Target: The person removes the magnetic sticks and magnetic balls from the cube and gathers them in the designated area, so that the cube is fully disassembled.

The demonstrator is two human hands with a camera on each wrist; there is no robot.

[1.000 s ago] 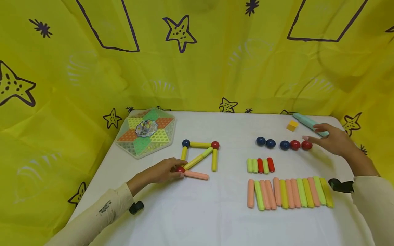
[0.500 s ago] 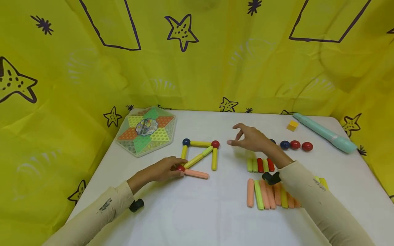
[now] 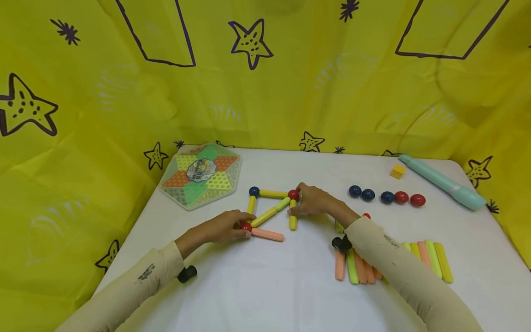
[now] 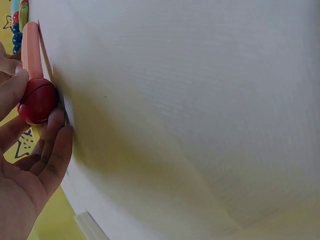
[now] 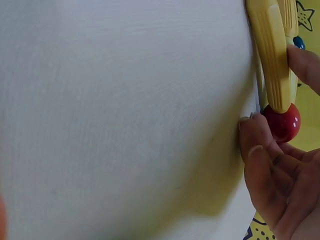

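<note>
A flat frame of sticks and balls lies on the white table. At its lower left corner my left hand (image 3: 224, 227) grips a red ball (image 4: 38, 101), which joins a pink stick (image 3: 268, 235) and a diagonal of a yellow stick (image 3: 264, 216) and a lime stick (image 3: 283, 204). My right hand (image 3: 317, 200) holds the upper right red ball (image 5: 283, 123), its thumb against the yellow stick (image 5: 272, 55) running down from that ball. Another yellow stick (image 3: 273, 194) links this ball to a blue ball (image 3: 254, 191) at the upper left corner.
Blue and red balls (image 3: 401, 197) stand in a row at right. Below them, loose sticks (image 3: 443, 263) are partly hidden by my right forearm. A yellow cube (image 3: 398, 171) and teal tube (image 3: 444, 182) lie behind. A hexagonal game board (image 3: 201, 175) sits at back left.
My right hand has come left from beside the loose balls and teal tube to the frame's upper right red ball, which it now holds. My left hand stays on its red ball.
</note>
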